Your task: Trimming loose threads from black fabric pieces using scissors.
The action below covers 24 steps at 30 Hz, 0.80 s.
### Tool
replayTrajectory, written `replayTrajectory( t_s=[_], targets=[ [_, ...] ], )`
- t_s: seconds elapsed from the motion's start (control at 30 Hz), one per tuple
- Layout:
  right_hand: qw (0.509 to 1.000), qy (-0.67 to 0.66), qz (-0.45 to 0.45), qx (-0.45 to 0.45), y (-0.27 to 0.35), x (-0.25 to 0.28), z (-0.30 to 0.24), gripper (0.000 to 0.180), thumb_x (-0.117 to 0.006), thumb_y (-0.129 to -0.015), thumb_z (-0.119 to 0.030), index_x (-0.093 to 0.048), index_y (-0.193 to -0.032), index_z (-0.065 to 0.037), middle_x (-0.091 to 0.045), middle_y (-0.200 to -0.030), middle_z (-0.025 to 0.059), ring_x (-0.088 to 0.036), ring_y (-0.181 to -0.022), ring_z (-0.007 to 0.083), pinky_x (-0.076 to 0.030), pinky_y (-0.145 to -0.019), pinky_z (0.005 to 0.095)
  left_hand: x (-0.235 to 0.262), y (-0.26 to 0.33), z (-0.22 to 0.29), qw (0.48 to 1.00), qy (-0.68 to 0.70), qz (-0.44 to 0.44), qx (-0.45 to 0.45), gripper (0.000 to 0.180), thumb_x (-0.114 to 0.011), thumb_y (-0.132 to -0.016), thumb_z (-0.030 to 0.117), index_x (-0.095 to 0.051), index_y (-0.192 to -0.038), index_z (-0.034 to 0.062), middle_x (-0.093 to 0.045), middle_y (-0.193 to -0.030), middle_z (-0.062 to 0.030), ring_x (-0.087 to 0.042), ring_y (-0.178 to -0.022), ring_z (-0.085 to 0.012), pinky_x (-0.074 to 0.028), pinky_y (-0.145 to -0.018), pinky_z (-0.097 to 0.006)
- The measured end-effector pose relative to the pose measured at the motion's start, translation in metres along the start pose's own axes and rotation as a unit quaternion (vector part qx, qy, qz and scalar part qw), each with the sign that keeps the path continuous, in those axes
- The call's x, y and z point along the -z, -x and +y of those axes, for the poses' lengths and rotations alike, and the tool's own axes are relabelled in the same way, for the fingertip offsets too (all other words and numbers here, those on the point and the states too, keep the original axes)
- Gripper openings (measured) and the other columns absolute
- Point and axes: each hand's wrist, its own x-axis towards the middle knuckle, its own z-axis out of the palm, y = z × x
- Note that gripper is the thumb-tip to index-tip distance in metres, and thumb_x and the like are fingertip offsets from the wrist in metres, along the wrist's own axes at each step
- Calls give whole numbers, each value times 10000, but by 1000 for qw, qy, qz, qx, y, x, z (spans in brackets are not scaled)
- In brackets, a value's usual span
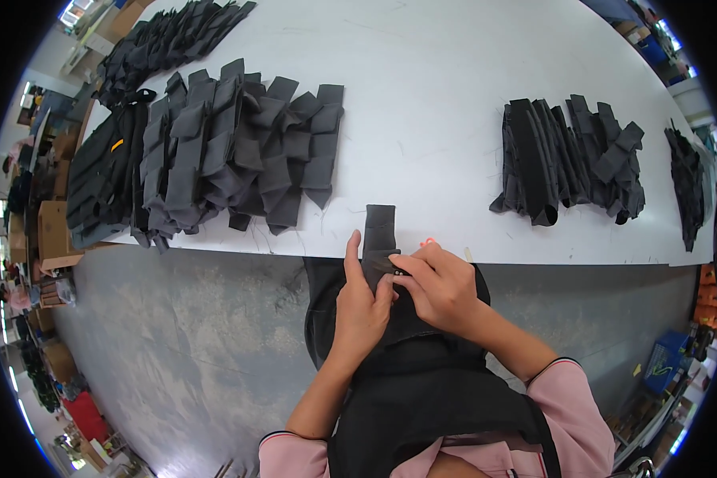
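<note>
A dark grey fabric strip point(380, 223) hangs over the table's front edge, its upper end lying on the white top. My left hand point(362, 307) grips the strip's lower part from the left between thumb and fingers, the index finger stretched up alongside. From the right, my right hand point(442, 291) pinches the strip's fold with thumb and index finger. Beside its knuckles shows an orange loop point(428, 241), perhaps a tool's handle; most of it is hidden by the hand. Small shiny bits show between my fingertips, too small to make out.
Several grey folded fabric strips point(251, 143) lie in a row on the left of the white table point(422, 103), next to a black fabric piece point(107, 171). More dark strips point(534, 159) are stacked at right. Cardboard boxes point(56, 231) stand beyond the left side.
</note>
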Motion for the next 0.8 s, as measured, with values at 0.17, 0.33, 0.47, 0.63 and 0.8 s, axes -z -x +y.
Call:
replayTrajectory(
  t_s=[0.17,0.33,0.47,0.63,0.8],
  targets=[
    [999,-28,9,-35,0,1,0,237,-673,-693,-31,-627,-925,-24,-499,-704,62,-544,-569,206,-430,-497,293,0,0,1,1000,-30,2,-5,682,-531,-879,67,-131,-1432,40,-640,-725,-139,-653,-663,-245,-498,-634,-341],
    [978,-126,-44,-162,-5,5,4,194,-648,-720,13,-609,-907,-13,-500,-740,80,-566,-582,190,-448,-512,297,4,-4,0,999,21,-13,21,567,-540,-883,58,-230,-1352,-19,-653,-786,-122,-641,-680,-178,-504,-640,-294],
    [902,-319,-106,-272,-10,4,8,149,-624,-769,35,-578,-907,6,-494,-760,57,-576,-606,123,-459,-519,280,11,-12,-14,977,187,-81,57,352,-546,-891,46,-378,-1188,-44,-634,-930,-107,-624,-725,-130,-514,-652,-247],
    [772,-460,-104,-426,-1,-7,10,142,-648,-802,1,-543,-896,-17,-568,-821,15,-507,-717,32,-420,-628,190,20,-6,-12,936,294,-131,144,276,-548,-902,59,-437,-1141,-24,-609,-997,-111,-637,-757,-148,-532,-670,-256],
    [777,-447,-132,-423,-4,-9,3,156,-640,-774,43,-541,-883,-10,-531,-736,15,-523,-610,55,-444,-532,207,19,-5,-17,939,304,-106,120,276,-541,-930,147,-448,-1139,-9,-608,-980,-110,-648,-784,-165,-537,-682,-264]
  ],
)
